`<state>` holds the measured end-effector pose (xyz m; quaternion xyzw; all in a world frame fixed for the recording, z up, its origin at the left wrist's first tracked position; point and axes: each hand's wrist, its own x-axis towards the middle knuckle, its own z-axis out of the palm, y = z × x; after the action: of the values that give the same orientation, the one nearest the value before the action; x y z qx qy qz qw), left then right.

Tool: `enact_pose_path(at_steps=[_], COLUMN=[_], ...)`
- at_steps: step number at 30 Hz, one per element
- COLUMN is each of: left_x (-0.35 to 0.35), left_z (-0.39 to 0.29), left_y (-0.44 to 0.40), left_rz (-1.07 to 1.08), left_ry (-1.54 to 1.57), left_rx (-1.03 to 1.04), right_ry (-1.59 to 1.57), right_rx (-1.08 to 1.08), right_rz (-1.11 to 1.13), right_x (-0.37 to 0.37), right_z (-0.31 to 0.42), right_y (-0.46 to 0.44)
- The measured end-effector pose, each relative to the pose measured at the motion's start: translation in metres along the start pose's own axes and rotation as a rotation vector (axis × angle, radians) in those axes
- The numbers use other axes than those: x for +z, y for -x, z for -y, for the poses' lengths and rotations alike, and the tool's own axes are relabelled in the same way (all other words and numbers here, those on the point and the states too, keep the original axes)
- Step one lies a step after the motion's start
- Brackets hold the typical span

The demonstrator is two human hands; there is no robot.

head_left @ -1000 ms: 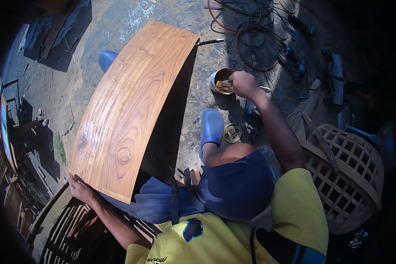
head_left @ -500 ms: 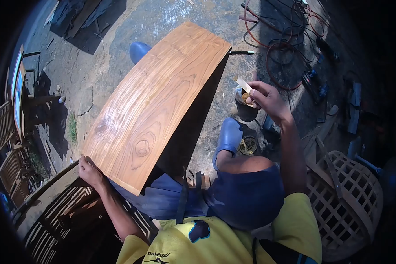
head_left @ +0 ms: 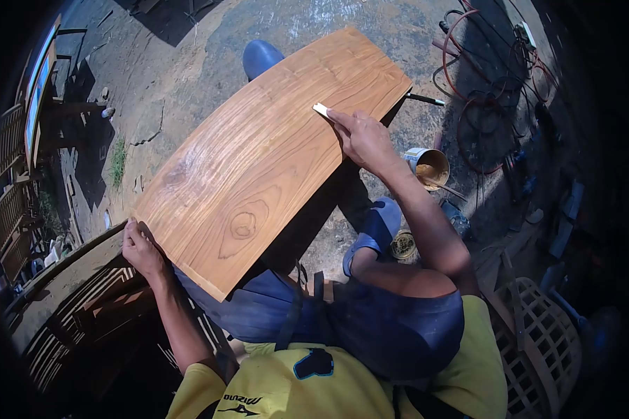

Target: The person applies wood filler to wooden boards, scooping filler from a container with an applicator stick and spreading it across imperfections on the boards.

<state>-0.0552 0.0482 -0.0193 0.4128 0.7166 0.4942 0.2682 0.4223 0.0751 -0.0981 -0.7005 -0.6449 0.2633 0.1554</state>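
Observation:
A wide wooden panel (head_left: 258,167) with strong grain lies slanted across my lap, its far end pointing up and right. My left hand (head_left: 145,250) is closed on the panel's near left corner, thumb up at the edge. In my right hand (head_left: 370,144) a small, pale, flat scraper (head_left: 321,110) is pinched, its tip at the panel's upper surface near the right long edge. Just right of that wrist, a tin (head_left: 414,156) holding brown paste stands on the ground with a stick leaning out. My right palm is hidden from view.
Red and black hoses (head_left: 461,133) and tools lie in shadow on the right. A second small tin (head_left: 403,245) sits by my foot. A lattice wooden piece (head_left: 548,328) is at lower right, slatted wooden parts (head_left: 56,328) at lower left. A dark pen-like rod (head_left: 426,100) projects past the panel's far end.
My right hand has moved left with the scraper from above the paste tin to the panel's surface. My left hand stays on the corner. The view has shifted somewhat.

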Motion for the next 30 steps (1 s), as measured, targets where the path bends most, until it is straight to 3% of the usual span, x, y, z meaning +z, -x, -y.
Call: enact_pose_path(at_steps=[2, 7, 11, 17, 19, 30], left_x=[0.002, -0.004, -0.002, 0.008, -0.010, -0.006], left_z=[-0.001, 0.002, 0.004, -0.008, 0.004, 0.009], left_y=[-0.001, -0.001, -0.002, 0.002, -0.004, -0.004], left_rz=[-0.006, 0.031, 0.025, -0.038, 0.049, 0.025], left_ry=[-0.002, -0.032, -0.041, 0.089, -0.129, -0.101], left_rx=[0.003, -0.017, 0.013, -0.045, -0.024, 0.001], right_ry=[0.094, 0.080, 0.057, 0.059, 0.074, 0.020], right_rx=[-0.002, -0.029, -0.040, -0.001, -0.029, -0.046], right_rz=[0.090, 0.013, 0.097, 0.052, 0.064, 0.107], right_x=[-0.018, -0.018, -0.017, 0.001, -0.009, -0.014], right_z=[0.007, 0.008, 0.002, 0.001, -0.001, 0.003], right_y=[-0.003, -0.012, -0.013, -0.001, 0.001, -0.008])
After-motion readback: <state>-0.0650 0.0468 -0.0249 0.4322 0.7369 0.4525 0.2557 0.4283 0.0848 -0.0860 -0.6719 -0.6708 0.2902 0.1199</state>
